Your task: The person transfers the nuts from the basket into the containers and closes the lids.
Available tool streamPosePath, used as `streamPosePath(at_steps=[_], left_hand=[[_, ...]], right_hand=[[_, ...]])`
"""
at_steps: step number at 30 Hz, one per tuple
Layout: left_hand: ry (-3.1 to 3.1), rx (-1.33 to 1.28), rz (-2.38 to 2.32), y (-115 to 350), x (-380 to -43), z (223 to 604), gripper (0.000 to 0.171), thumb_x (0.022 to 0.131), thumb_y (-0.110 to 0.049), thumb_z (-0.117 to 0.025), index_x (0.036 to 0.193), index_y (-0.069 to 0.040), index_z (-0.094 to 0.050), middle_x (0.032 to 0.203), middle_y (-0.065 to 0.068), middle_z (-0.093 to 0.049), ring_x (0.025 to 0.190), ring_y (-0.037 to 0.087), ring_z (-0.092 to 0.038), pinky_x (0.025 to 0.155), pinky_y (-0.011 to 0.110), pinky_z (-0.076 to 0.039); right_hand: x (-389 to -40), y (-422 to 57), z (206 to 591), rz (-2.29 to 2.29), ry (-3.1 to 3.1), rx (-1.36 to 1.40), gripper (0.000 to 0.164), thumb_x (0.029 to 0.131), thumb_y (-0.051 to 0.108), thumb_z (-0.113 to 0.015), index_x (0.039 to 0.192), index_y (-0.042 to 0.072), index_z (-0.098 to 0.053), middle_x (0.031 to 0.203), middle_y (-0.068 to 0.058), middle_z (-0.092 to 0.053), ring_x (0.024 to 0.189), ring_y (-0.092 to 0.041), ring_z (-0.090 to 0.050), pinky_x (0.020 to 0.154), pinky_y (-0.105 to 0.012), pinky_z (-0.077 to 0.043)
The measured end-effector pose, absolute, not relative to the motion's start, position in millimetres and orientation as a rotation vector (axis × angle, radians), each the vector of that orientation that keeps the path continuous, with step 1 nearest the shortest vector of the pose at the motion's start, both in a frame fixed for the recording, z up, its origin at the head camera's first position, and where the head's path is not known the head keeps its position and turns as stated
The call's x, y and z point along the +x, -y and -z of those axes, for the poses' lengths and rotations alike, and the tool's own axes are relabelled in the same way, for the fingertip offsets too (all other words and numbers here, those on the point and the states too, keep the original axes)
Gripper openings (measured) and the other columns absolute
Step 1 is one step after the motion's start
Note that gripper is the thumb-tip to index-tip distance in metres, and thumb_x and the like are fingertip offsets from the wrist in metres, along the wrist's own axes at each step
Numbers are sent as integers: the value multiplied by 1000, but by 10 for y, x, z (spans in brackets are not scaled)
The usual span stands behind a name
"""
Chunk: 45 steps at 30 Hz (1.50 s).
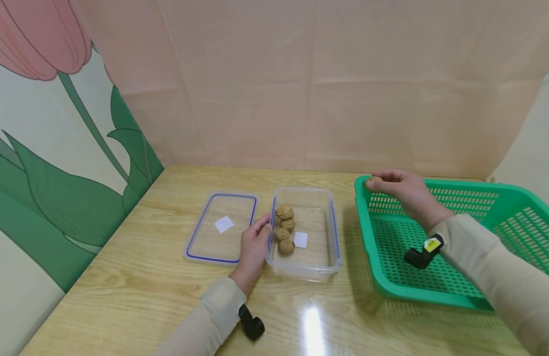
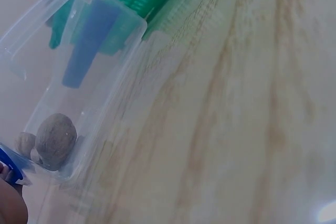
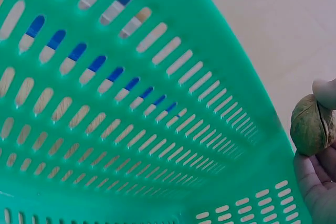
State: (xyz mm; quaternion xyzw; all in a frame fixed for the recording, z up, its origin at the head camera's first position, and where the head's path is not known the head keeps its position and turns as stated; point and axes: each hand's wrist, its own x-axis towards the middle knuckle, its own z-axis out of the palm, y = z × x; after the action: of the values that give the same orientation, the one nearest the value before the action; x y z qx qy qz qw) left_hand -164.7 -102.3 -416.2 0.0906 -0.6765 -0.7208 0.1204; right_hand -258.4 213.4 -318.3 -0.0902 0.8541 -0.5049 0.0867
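A walnut (image 3: 310, 124) is pinched between the thumb and fingers of my right hand (image 1: 401, 190), over the far left corner of a green plastic basket (image 1: 367, 237). My left hand (image 1: 255, 243) holds the left wall of a clear plastic container (image 1: 304, 269), thumb at the rim and fingers along the outside. Inside it several walnuts (image 1: 286, 246) sit in a row against that left wall, beside a white square label (image 1: 301, 240). In the left wrist view, walnuts (image 2: 56, 141) show through the container's side, and only part of the hand is visible at the edge.
A clear lid (image 1: 203, 252) with a blue seal and a white square lies flat left of the container. The wooden table (image 1: 136, 277) meets a pink-covered wall (image 1: 256, 99) at the back. A tulip mural (image 1: 78, 198) covers the left wall.
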Motion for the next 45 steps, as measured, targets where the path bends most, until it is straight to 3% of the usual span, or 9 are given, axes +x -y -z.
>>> streamPosePath(at_steps=[5, 14, 22, 28, 31, 35, 38, 45], left_hand=[[1984, 279, 2124, 1027, -1645, 4155, 31, 90, -7, -51, 119, -1, -61, 120, 15, -61, 113, 24, -54, 96, 33, -45], [1988, 293, 2140, 1033, -1651, 4142, 31, 91, -7, -50, 121, -3, -60, 122, 14, -60, 115, 26, -53, 97, 33, -45], [2008, 303, 2121, 1038, -1659, 4140, 31, 92, -10, -50, 121, -5, -60, 123, 12, -60, 116, 23, -52, 98, 34, -44], [2010, 299, 2122, 1036, -1653, 4133, 31, 92, -9, -50, 121, -4, -60, 122, 13, -60, 115, 25, -53, 97, 33, -44], [2011, 297, 2129, 1035, -1647, 4134, 31, 92, -9, -50, 121, -4, -60, 123, 13, -60, 116, 25, -52, 98, 34, -44], [2013, 302, 2139, 1038, -1651, 4132, 31, 92, -9, -50, 121, -4, -60, 123, 13, -60, 117, 25, -52, 97, 34, -44], [2019, 303, 2142, 1047, -1658, 4128, 32, 92, -8, -50, 122, -2, -59, 124, 15, -59, 117, 28, -51, 97, 35, -44], [2030, 304, 2137, 1050, -1664, 4116, 32, 92, -5, -49, 122, 1, -58, 124, 17, -58, 118, 29, -51, 98, 37, -43]], right_hand=[[-2574, -2068, 3162, 1522, -2552, -244, 62, 85, 42, -62, 131, 3, -47, 96, 21, -60, 96, -2, -52, 85, -23, -43], [-2543, -1938, 3096, 1578, -2538, -228, 65, 83, 43, -65, 130, 2, -48, 95, 20, -61, 110, -14, -46, 100, -42, -35], [-2498, -1777, 3014, 1626, -2443, -286, 61, 85, 36, -65, 131, 1, -47, 92, 19, -66, 94, -1, -57, 95, -34, -40], [-2471, -1660, 3022, 1688, -2347, -327, 42, 86, 30, -66, 120, 9, -53, 91, 18, -66, 91, -3, -60, 89, -24, -42], [-2468, -1608, 3031, 1688, -2329, -330, 46, 85, 30, -66, 122, 6, -52, 91, 18, -66, 92, -4, -60, 87, -21, -44], [-2466, -1539, 3027, 1641, -2345, -341, 57, 86, 31, -65, 129, -1, -46, 90, 19, -64, 95, -5, -57, 91, -27, -42], [-2462, -1478, 3021, 1620, -2360, -345, 57, 86, 31, -65, 129, -2, -47, 89, 19, -64, 97, -7, -55, 95, -34, -39], [-2439, -1303, 3018, 1635, -2321, -366, 54, 86, 25, -65, 128, -4, -47, 89, 15, -63, 94, -7, -56, 97, -36, -39]])
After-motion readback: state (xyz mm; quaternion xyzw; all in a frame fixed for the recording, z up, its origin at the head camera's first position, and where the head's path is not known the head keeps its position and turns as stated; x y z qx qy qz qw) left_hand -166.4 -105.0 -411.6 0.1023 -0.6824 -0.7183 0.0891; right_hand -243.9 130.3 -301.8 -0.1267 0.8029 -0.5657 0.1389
